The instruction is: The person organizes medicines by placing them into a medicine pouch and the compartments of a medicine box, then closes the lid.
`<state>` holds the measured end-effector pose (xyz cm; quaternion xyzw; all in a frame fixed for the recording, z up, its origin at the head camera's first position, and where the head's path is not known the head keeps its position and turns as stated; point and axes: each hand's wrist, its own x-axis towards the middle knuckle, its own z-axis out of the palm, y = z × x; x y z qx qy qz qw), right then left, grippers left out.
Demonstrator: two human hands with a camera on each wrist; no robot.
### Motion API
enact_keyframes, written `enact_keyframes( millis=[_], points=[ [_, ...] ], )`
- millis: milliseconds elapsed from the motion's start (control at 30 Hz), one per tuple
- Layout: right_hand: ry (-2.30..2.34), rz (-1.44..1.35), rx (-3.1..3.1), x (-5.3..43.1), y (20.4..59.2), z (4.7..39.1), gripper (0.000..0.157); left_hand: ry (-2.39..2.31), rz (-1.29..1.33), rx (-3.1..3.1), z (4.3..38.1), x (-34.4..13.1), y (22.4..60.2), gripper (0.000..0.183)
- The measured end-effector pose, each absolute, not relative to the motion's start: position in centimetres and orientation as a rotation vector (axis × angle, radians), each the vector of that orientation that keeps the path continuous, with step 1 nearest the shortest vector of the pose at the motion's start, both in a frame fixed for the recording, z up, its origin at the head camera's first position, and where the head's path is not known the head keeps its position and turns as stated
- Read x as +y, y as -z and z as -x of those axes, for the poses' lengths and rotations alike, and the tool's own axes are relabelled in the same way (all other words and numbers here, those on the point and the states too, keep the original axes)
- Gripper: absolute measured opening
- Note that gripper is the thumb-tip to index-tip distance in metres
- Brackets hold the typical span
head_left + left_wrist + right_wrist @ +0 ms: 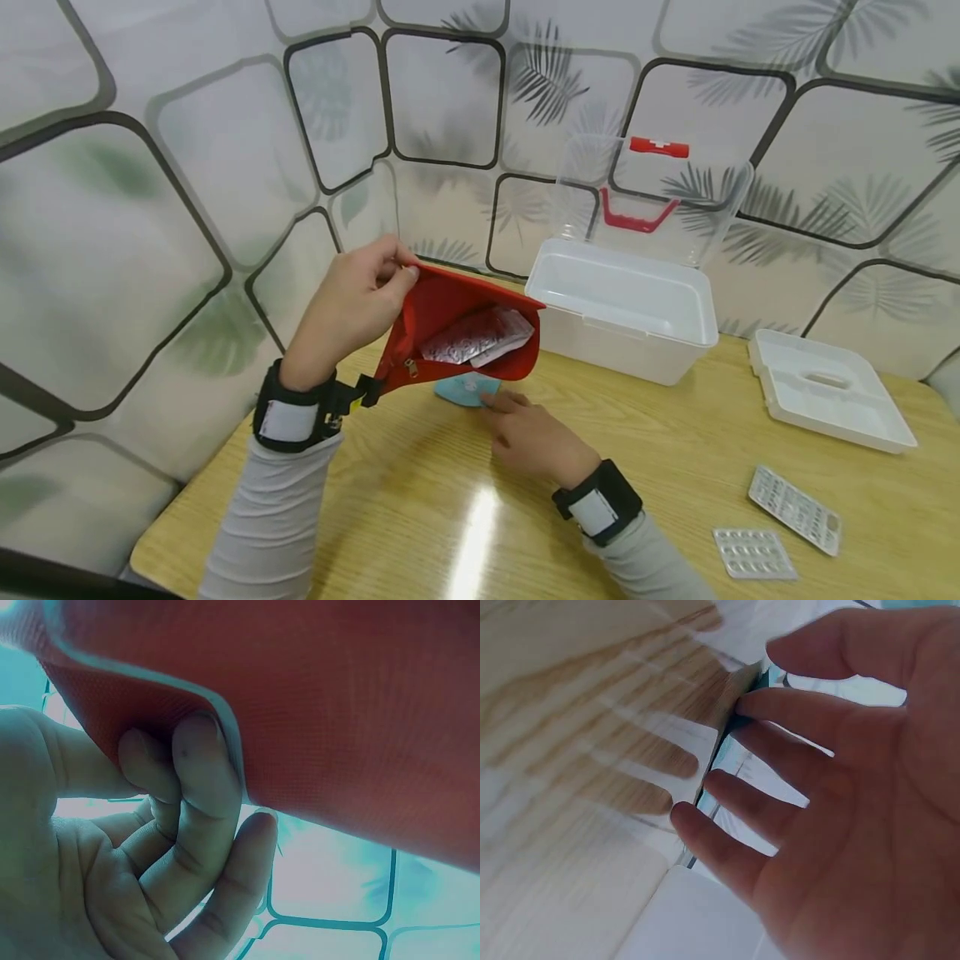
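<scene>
My left hand grips the upper left edge of a red zippered pouch, thumb against fingers, holding it tilted above the table with its mouth toward me. Inside lie a silvery patterned packet and a whitish one. In the left wrist view, the curled fingers press into the red fabric. Below the pouch, a light blue flat packet with a pale print lies on the table, partly covered. My right hand touches its right edge, fingers extended and thumb apart from them in the right wrist view.
A white box with a raised clear lid and red handle stands at the back. Right of it lies a white tray. Two blister packs lie at the right. Patterned fabric walls surround the wooden table.
</scene>
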<state>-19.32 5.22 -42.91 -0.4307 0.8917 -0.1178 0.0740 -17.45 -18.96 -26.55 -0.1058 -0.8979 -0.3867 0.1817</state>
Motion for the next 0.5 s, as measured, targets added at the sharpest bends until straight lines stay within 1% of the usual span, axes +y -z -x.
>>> enact_keyframes(
  millis=[67, 133, 200, 267, 367, 500],
  points=[
    [0.344, 1.328, 2.708, 5.1, 42.7, 19.4, 0.042, 1.092, 0.304, -2.531, 17.5, -19.0, 26.6, 0.019],
    [0.376, 1.387, 2.758, 4.9, 42.4, 19.4, 0.034, 1.092, 0.312, -2.528, 17.5, -19.0, 26.6, 0.019],
    [0.439, 1.434, 2.811, 4.7, 42.0, 19.4, 0.022, 1.095, 0.324, -2.531, 17.6, -19.0, 26.7, 0.019],
    [0.533, 1.459, 2.850, 4.6, 41.6, 19.3, 0.014, 1.099, 0.334, -2.537, 17.6, -19.0, 26.8, 0.018],
    [0.663, 1.443, 2.868, 4.3, 41.1, 19.0, 0.010, 1.111, 0.334, -2.542, 17.6, -18.9, 26.8, 0.018],
    [0.728, 1.479, 2.856, 3.9, 40.3, 18.6, 0.010, 1.118, 0.320, -2.530, 17.7, -19.1, 26.9, 0.019]
  ],
)
